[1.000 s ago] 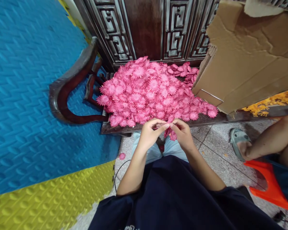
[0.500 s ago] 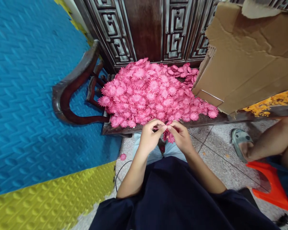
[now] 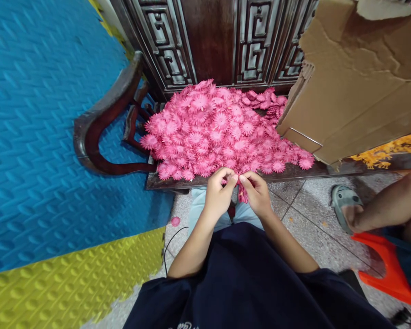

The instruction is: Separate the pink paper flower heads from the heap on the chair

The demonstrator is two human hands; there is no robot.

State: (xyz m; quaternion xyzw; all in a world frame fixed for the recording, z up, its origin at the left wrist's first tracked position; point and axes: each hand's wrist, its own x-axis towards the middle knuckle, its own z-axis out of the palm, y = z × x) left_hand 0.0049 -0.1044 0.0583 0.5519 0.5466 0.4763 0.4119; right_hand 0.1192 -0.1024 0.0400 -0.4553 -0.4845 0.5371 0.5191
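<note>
My left hand (image 3: 221, 187) and my right hand (image 3: 255, 191) meet just in front of the bench edge, each in a pinch with fingertips almost touching. Between them are pink artificial flower pieces (image 3: 242, 193), partly hidden by my fingers and hanging below the right hand. Which fingers grip which piece is too small to make out. Beyond the hands, a large heap of pink artificial flowers (image 3: 215, 135) covers the dark wooden bench (image 3: 171, 183).
A torn cardboard box (image 3: 356, 87) stands on the bench at right, beside orange pieces (image 3: 390, 148). A curved wooden armrest (image 3: 92, 137) is at left. One pink flower (image 3: 175, 221) lies on the floor. Another person's leg (image 3: 390, 205) and a red stool (image 3: 380, 260) are at right.
Both hands stay pinched together at nearly the same spot, with only slight finger movement. The whole view has shifted a little.
</note>
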